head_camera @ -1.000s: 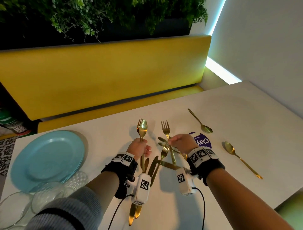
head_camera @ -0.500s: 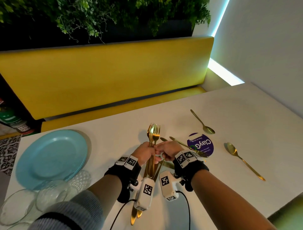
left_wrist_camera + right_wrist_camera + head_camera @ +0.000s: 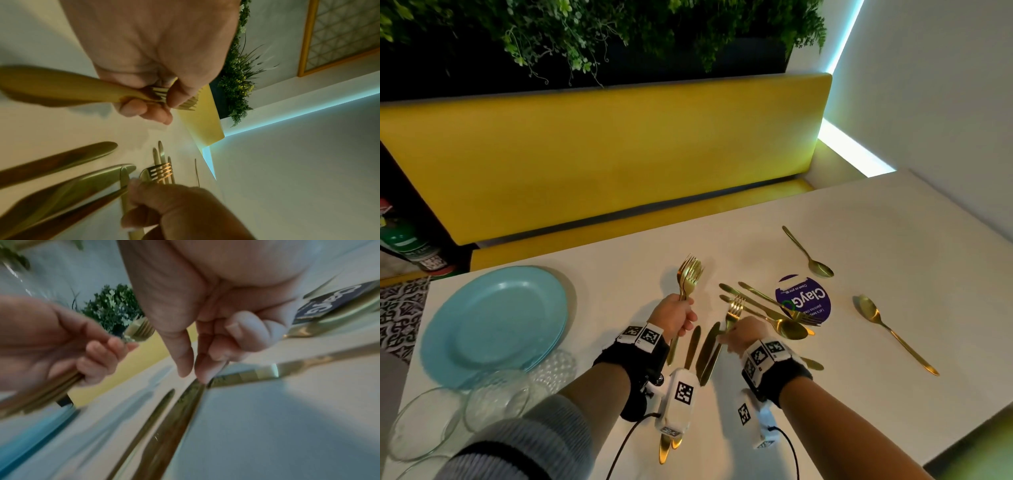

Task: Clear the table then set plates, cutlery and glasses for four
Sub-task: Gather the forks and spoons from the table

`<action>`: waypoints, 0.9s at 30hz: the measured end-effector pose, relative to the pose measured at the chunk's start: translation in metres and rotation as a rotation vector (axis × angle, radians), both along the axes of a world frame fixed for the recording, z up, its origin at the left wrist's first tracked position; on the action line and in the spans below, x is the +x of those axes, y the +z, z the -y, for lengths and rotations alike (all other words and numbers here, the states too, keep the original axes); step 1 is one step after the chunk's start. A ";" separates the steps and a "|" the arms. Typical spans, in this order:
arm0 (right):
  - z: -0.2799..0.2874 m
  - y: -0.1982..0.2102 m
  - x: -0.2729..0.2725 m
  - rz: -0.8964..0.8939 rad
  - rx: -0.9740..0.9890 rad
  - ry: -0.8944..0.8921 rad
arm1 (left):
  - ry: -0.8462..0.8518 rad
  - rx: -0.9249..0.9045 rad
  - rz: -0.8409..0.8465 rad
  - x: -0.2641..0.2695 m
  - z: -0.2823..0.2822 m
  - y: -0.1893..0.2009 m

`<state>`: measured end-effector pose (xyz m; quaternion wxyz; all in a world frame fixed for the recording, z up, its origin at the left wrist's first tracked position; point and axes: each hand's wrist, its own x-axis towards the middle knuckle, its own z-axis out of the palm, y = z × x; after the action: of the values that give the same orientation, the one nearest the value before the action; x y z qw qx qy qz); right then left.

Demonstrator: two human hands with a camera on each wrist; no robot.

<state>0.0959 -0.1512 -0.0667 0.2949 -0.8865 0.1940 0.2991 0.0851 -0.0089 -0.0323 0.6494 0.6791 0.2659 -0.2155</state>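
Observation:
My left hand point(image 3: 681, 318) grips a bundle of gold cutlery point(image 3: 690, 274) upright, fork heads fanned above the fist and the handle ends low near my wrist. The left wrist view shows this fist point(image 3: 156, 100) wrapped round the handles. My right hand point(image 3: 726, 339) reaches down just to the right and pinches the handle of a gold fork point(image 3: 734, 308) lying on the white table point(image 3: 893, 246). Its thumb and forefinger point(image 3: 193, 369) meet at the handle. Two gold knives point(image 3: 707, 347) lie between my hands. More crossed cutlery point(image 3: 767, 308) lies right of the fork.
Two gold spoons point(image 3: 810, 255) point(image 3: 893, 334) lie further right, beside a round purple sticker point(image 3: 806, 301). Stacked blue plates point(image 3: 493, 325) sit at the left with glass bowls point(image 3: 493, 401) in front. A yellow bench point(image 3: 602, 154) runs behind the table.
My right hand carried a fork to the bundle in my left hand, left it there, then moved back right and down onto another fork on the table.

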 end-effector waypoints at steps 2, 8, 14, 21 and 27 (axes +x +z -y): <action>-0.003 -0.012 -0.005 -0.002 -0.007 -0.026 | 0.008 -0.004 0.003 0.000 -0.004 -0.001; -0.004 -0.018 -0.010 -0.009 -0.016 -0.074 | 0.010 0.004 -0.008 -0.004 -0.008 -0.007; 0.003 -0.015 -0.018 -0.064 0.030 -0.157 | 0.023 -0.035 -0.026 -0.008 -0.010 -0.010; 0.009 0.014 -0.006 -0.009 0.255 -0.070 | 0.046 -0.062 -0.017 -0.005 -0.012 -0.004; -0.011 0.043 0.011 0.012 0.542 0.024 | 0.011 -0.106 0.018 -0.002 -0.004 0.001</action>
<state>0.1066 -0.1399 -0.0233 0.5191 -0.7793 0.0946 0.3381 0.0829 -0.0045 -0.0314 0.6881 0.6440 0.2519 -0.2196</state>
